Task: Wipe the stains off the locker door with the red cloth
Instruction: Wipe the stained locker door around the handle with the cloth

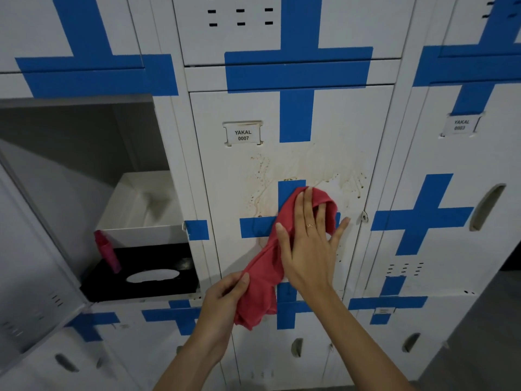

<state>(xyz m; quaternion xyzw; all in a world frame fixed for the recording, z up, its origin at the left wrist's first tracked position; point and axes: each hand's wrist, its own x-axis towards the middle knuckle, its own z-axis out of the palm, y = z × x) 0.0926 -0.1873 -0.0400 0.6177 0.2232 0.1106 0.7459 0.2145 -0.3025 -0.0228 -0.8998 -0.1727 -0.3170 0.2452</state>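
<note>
Right grip (307, 241) spread flat, fingers straight, pressing the red cloth (266, 266) against the locker door (332, 131). Ring on one finger. Left grip (225, 297) lower down, thumb and fingers pinching the hanging tail of the same cloth, just below and left of the right one.

Cloth bunched up under the right palm, top end folded over the blue tape cross (291, 190) at mid-door, rest trailing down and left to the left grip, bottom drooping loose.

Stains (260, 176) all brownish: splatter dots and drip trails just under the label plate (243, 134) reading YAKAL 0007, more smear and drops over toward the door's right edge, above and right of the cloth. Paler wiped-looking patch right beside the cloth's upper edge. Small latch tab (364, 216) on the door's right edge, level with the tape cross.

Left of the door, neighbouring locker (84, 153) standing open: white box (143, 210) inside, stacked on a black tissue box (146, 275) with an oval opening, pink bottle (108, 251) leaning at the front left corner. Right of the door, another closed locker labelled YAKAL, number too blurry to read properly.
</note>
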